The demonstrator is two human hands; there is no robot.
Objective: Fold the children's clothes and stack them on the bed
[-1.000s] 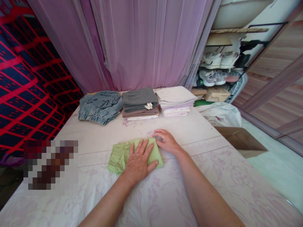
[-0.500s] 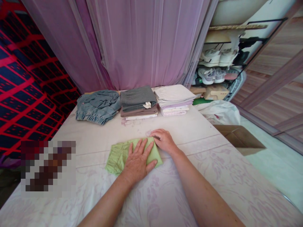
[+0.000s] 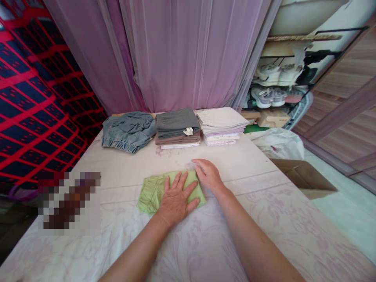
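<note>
Green garment [image 3: 152,193], denim [image 3: 128,131], stacks [image 3: 176,123] on cloth [image 3: 199,244] (flowered).

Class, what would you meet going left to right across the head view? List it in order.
Red-and-navy fabric, denim garment, dark-grey-topped clothes stack, pale-topped clothes stack, grey sneakers, wood-grain panel. Left out because their places overlap: light-green garment, left hand, right hand.

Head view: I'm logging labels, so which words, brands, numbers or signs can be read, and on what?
No text can be read.
White tag on the dark grey folded garment: too small and blurred to read.
Cardboard box below the grey shoes: faint marks, too blurred to read.
</note>
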